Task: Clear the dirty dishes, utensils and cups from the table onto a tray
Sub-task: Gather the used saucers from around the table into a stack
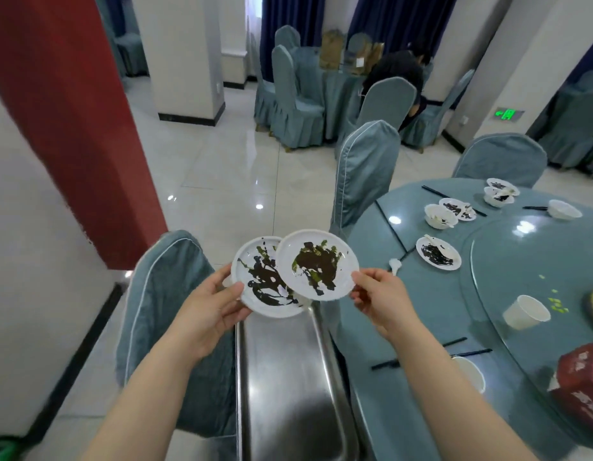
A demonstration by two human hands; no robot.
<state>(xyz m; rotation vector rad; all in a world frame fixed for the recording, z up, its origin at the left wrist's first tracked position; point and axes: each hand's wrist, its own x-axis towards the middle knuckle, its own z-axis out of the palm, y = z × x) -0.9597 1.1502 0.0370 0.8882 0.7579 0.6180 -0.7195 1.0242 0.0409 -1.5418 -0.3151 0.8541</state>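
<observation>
Two small white round plates smeared with dark sauce are held above a long stainless-steel tray [288, 377]: the left plate [265, 287] is pinched by the left hand [211, 311], the right plate [316, 264], overlapping it, by the right hand [381, 301]. Dirty white bowls [439, 216], a paper cup [526, 311] and black chopsticks [431, 359] are spread over a round teal-clothed table [438, 314]. Teal-covered chairs [366, 171] are set on glossy pale floor tiles [221, 168].

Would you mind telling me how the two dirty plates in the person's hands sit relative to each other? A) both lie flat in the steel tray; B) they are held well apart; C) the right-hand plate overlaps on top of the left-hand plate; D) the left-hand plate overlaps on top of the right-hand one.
C: the plate in the right hand covers the near edge of the plate in the left hand, above the steel tray.
</observation>
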